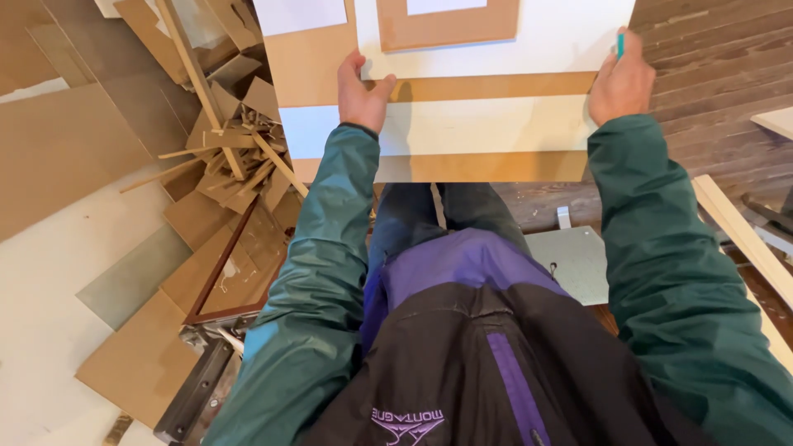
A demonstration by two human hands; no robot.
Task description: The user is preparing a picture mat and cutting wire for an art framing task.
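1. The board (487,124) is cut off by the top edge.
2. The right hand (621,83) hides most of a small teal tool (620,43).
3. The fingertips of the left hand (362,91) are hidden behind the board.

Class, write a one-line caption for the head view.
Left hand and right hand grip a white-and-brown board above scattered cardboard offcuts.

arms: both outstretched | hands: left hand (362,92) gripping, right hand (621,78) gripping
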